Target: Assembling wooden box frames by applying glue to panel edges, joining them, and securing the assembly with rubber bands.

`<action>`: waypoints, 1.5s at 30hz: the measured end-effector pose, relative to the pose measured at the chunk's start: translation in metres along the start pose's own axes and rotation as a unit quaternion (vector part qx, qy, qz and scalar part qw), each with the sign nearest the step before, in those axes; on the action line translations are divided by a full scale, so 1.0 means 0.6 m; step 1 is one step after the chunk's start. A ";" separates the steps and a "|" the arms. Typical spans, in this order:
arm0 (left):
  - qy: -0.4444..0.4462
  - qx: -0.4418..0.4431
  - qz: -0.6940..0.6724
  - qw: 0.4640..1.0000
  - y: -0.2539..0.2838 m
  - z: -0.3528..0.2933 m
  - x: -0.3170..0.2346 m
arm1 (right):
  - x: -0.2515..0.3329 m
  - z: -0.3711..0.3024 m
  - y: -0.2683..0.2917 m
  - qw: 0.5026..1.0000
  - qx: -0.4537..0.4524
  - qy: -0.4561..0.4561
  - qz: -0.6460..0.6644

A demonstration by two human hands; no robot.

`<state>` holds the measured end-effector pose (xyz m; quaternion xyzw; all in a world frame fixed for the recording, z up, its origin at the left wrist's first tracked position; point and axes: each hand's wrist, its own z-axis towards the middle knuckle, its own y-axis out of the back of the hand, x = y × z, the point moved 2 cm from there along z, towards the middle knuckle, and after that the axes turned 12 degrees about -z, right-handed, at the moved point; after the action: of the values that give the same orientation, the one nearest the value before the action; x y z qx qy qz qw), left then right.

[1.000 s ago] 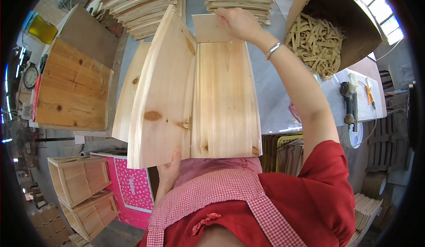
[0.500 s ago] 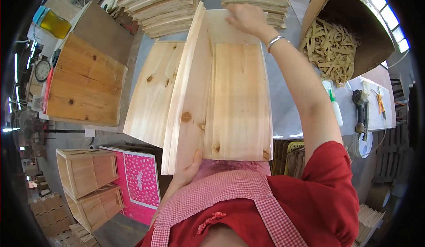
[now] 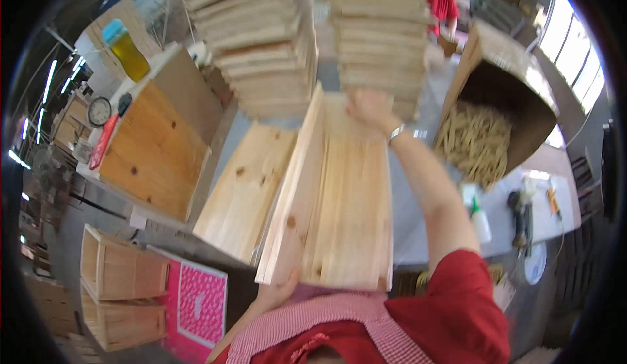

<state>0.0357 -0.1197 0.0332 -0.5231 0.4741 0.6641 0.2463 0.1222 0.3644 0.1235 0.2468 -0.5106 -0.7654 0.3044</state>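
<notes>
A smooth grey-blue tabletop carries a tall stack of pale wooden boards at eleven o'clock, a second tall board stack at twelve, an open brown cardboard box at two, a green-capped white bottle near four, and a flat, knotty pale-wood panel at nine.

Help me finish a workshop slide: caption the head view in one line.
A left hand at the near end and a right hand at the far end hold knotty wooden panels.
</notes>
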 end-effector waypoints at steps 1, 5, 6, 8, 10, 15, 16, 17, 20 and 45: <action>-0.070 -0.009 -0.009 0.997 -0.002 0.002 -0.005 | 0.002 -0.001 0.007 1.000 -0.005 -0.003 -0.022; -0.082 0.012 -0.078 0.994 0.000 0.010 -0.002 | 0.013 0.033 0.105 0.999 -0.045 0.003 0.018; -0.084 0.003 -0.074 0.994 0.007 0.009 0.001 | 0.022 0.042 0.146 0.992 -0.104 -0.038 0.058; 0.012 0.105 0.059 0.993 0.018 -0.003 0.016 | 0.013 0.093 0.265 0.963 -0.219 -0.060 0.143; 0.000 0.101 0.000 0.995 0.038 -0.019 0.021 | 0.005 0.137 0.404 0.852 -0.456 -0.037 0.254; -0.037 0.003 -0.125 0.991 0.096 -0.065 0.006 | -0.020 0.229 0.638 0.772 -0.345 -0.165 0.508; -0.031 -0.022 -0.141 0.989 0.106 -0.073 -0.001 | -0.020 0.240 0.657 0.724 -0.355 -0.172 0.566; -0.036 -0.045 -0.123 0.991 0.115 -0.079 -0.007 | -0.015 0.255 0.666 0.702 -0.411 -0.265 0.518; -0.035 -0.099 -0.121 0.987 0.132 -0.099 -0.021 | -0.027 0.271 0.683 0.779 -0.434 -0.262 0.368; -0.039 0.079 -0.249 0.964 0.058 0.439 -0.219 | 0.129 -0.753 0.268 0.726 -0.370 -0.374 0.443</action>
<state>-0.0707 0.1212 0.1692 -0.5771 0.3693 0.5623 0.4630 0.4138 -0.0238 0.1071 -0.4456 -0.3101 -0.7022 0.4606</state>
